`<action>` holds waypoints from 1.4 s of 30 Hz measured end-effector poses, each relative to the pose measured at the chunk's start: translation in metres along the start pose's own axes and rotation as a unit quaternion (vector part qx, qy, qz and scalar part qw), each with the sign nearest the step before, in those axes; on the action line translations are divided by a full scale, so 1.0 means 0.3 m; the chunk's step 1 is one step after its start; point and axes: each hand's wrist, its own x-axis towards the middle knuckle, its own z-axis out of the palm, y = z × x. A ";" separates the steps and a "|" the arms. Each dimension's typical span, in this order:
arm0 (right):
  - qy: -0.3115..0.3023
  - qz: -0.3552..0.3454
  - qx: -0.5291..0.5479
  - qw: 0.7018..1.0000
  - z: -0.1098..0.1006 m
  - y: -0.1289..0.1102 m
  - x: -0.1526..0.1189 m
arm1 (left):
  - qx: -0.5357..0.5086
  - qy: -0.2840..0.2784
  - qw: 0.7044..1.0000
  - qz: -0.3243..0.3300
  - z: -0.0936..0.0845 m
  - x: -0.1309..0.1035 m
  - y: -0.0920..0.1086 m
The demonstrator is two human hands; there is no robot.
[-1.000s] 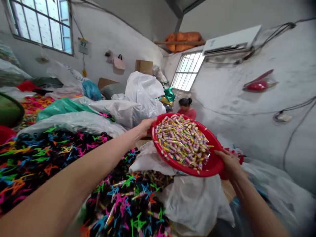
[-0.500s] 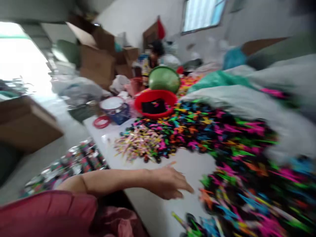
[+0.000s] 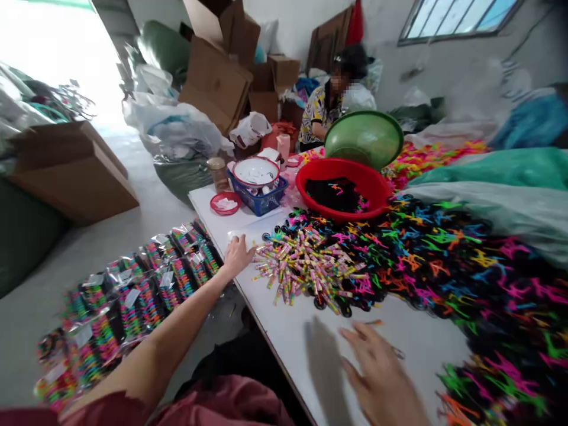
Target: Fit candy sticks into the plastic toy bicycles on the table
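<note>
My left hand reaches to the left edge of the white table, beside a pile of small wrapped sticks. Its fingers bend down over a small clear item; whether they grip it is hidden. My right hand hovers over the bare tabletop at the lower middle, slightly blurred, fingers spread and holding nothing. A small orange-tipped piece lies by its fingertips. Right of the sticks spreads a large heap of black pieces with bright coloured figures.
A red basin, a green basin, a blue basket and a small red dish stand at the back. Packed bags lie on the floor at left. Another person sits behind, near cardboard boxes.
The view has swung left. One forearm stretched across the table before; now my left hand is at the table's left edge and my right hand shows at the lower middle.
</note>
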 end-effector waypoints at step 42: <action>-0.097 0.049 -0.066 0.992 0.117 -0.130 0.004 | -0.650 -0.559 0.461 -0.228 0.110 -0.406 0.467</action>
